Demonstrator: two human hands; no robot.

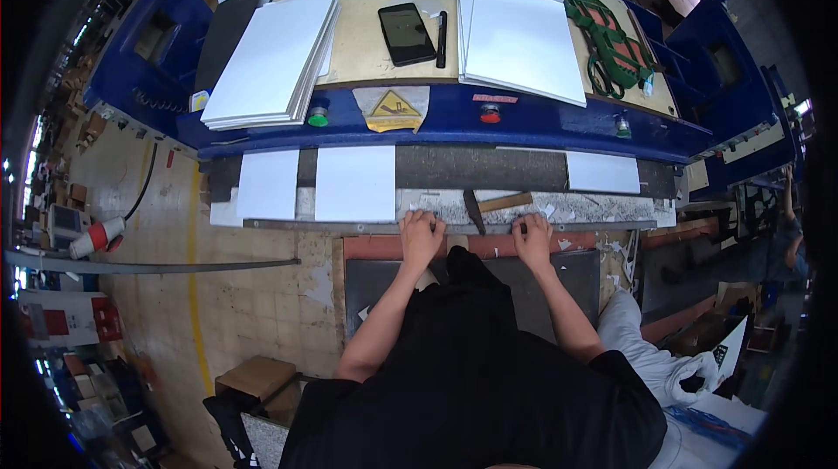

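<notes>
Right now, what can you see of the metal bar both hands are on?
The metal bar is a long, thin, grey strip running left to right along the front edge of the machine's speckled work surface, below the blue housing. It looks like bare steel, dull and scuffed, with a small bolt head or two along it. It lies flat and level. The left hand and right hand both rest on it near the middle, fingers curled over its far edge. Two white sheets lie just behind it.

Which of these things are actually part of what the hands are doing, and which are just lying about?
In use:
left hand and right hand, both gripping the metal bar along the machine's front edge
white sheets on the bed behind the bar

Lying about:
phone
black pen
green scissors
white sheet stacks on top
</notes>
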